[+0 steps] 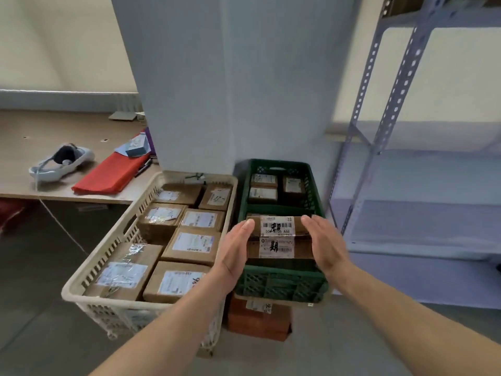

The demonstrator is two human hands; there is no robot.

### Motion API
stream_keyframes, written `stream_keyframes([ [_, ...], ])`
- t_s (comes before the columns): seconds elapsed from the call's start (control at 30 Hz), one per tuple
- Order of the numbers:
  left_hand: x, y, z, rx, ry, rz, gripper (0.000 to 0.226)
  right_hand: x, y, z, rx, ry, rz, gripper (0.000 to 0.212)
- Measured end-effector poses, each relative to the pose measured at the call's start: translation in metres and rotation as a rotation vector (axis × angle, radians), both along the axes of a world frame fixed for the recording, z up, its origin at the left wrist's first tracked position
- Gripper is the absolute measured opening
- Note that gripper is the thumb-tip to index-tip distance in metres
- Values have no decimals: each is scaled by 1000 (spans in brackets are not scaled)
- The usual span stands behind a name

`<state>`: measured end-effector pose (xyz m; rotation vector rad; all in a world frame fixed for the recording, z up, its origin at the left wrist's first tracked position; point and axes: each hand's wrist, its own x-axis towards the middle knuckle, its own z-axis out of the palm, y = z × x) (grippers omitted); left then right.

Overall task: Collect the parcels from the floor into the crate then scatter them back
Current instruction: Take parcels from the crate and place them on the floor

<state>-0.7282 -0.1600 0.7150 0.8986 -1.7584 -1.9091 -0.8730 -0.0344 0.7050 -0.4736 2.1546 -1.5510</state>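
Note:
Two brown cardboard parcels (pixel 278 237) with white barcode labels are stacked one on the other over the near half of a green plastic crate (pixel 282 283). My left hand (pixel 234 253) presses flat against their left side and my right hand (pixel 325 245) presses flat against their right side, fingers straight. Three more parcels (pixel 264 188) lie in the crate's far end. A reddish-brown parcel (pixel 257 318) sits on the floor under the crate's near edge.
A cream plastic basket (pixel 113 240) full of several labelled parcels stands left of the crate. Behind is a grey pillar (pixel 230 90). A desk (pixel 40 131) at the left holds a headset and a red folder. Grey metal shelving (pixel 393 104) stands at the right.

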Motion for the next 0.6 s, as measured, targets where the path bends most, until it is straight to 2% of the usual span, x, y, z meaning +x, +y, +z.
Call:
stream_keyframes([
  [0.07, -29, -8, -13, 53, -12, -36, 40, -25, 0, -10, 71, 3, 29, 90],
  [0.13, -55, -14, -25, 97, -47, -68, 44, -40, -1, -12, 185, 72, 73, 88],
  [0.23, -92, -27, -47, 128, -79, -98, 77, -63, -8, -17, 366, 179, 119, 86],
  [0.3, -117, -43, -65, 143, -105, -127, 97, -81, -17, -27, 450, 207, 157, 94],
  [0.33, -127, -50, -66, 163, -117, -142, 93, -89, -22, -31, 500, 237, 187, 99],
  [0.43, -152, -74, -78, 174, -137, -221, 48, -113, -39, -49, 663, 383, 314, 108],
  [0.57, -179, -100, -98, 171, -223, -313, 27, -135, -59, -73, 859, 422, 372, 112],
  [0.6, -183, -105, -103, 171, -254, -324, 33, -139, -63, -78, 898, 425, 387, 111],
])
